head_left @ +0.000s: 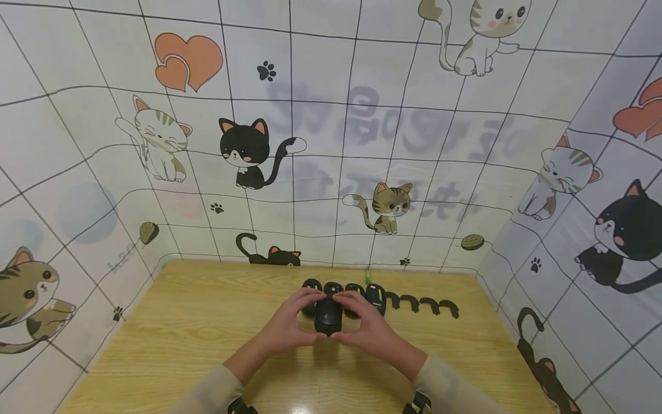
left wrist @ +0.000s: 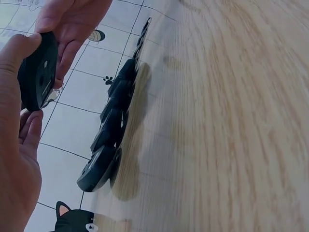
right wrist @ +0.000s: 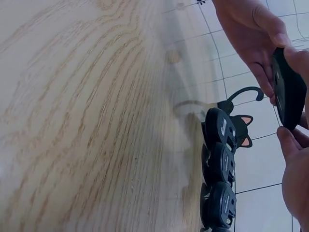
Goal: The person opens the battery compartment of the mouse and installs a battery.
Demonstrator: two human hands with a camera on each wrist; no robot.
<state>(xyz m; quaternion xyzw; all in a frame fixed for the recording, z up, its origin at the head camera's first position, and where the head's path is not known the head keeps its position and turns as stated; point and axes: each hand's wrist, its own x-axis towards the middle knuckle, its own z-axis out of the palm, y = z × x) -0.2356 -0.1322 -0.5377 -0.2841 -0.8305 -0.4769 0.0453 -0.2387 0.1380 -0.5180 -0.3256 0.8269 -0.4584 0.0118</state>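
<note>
Both hands hold a black computer mouse [head_left: 328, 316] above the wooden table, near the middle of the head view. My left hand [head_left: 287, 322] pinches it from the left side, thumb at the near end and fingers at the far end. From the right side my right hand [head_left: 368, 328] grips it the same way. In the left wrist view, the mouse [left wrist: 39, 72] shows a flat underside with a small light spot. The right wrist view has the mouse [right wrist: 288, 89] edge-on between the thumbs and fingertips of both hands.
Just beyond the hands, several more black mice [head_left: 376, 298] stand in a row, partly hidden by the fingers. Several curved black pieces [head_left: 410, 303] continue the row rightward. A small green item [head_left: 368, 276] lies behind. Cat-patterned sheeting [head_left: 331, 132] encloses the table [head_left: 207, 310].
</note>
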